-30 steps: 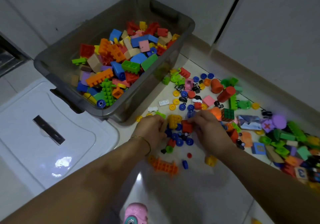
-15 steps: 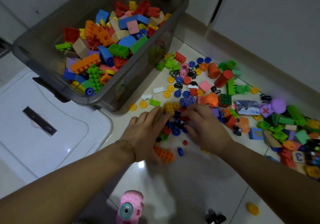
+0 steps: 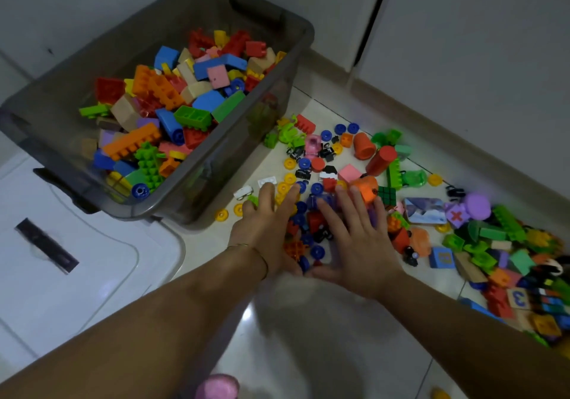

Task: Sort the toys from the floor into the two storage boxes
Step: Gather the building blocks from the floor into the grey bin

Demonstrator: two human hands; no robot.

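Wheels (image 3: 317, 251) between my flat left hand (image 3: 266, 231) and right hand (image 3: 357, 244) seem light, hard, slippery; scoop from beneath.

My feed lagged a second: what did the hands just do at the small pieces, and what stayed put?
The left hand and right hand uncurled from picking at pieces and now lie flat, fingers spread, either side of the pile of blue wheels, heels close together. Nothing is lifted. The grey box, the white lidded box and the toys to the right stayed put.
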